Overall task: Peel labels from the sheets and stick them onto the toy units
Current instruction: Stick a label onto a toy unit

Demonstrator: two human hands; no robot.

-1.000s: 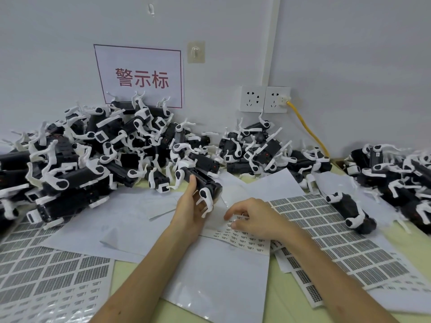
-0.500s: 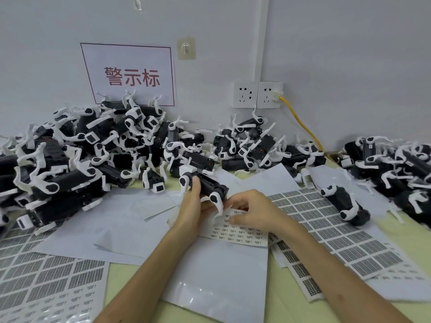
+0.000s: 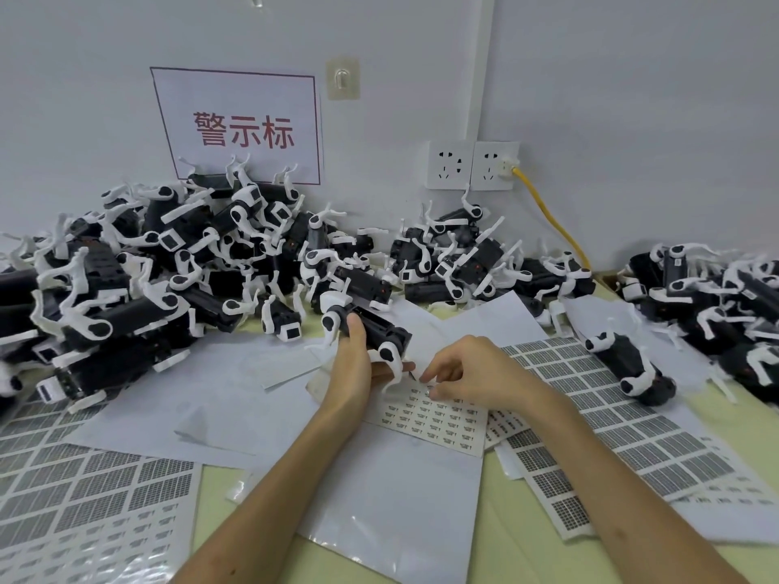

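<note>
While the left hand (image 3: 354,364) grips one black toy unit with white legs (image 3: 371,330), thumb over its top and fingers curled beneath, the right hand (image 3: 476,373) has thumb and forefinger drawn together at the far edge of one white sheet of small printed labels (image 3: 438,419). Whether a label sits between them is too small to tell. The gripped unit is at that sheet's far left corner, near the middle of the pale green table (image 3: 210,524). Three heaps of like units line the back edge: left (image 3: 126,288), centre (image 3: 455,259) and right (image 3: 708,297). One single unit (image 3: 628,364) lies on a sheet of grey-block labels (image 3: 611,419). A second such sheet (image 3: 84,507) covers the front left corner.
</note>
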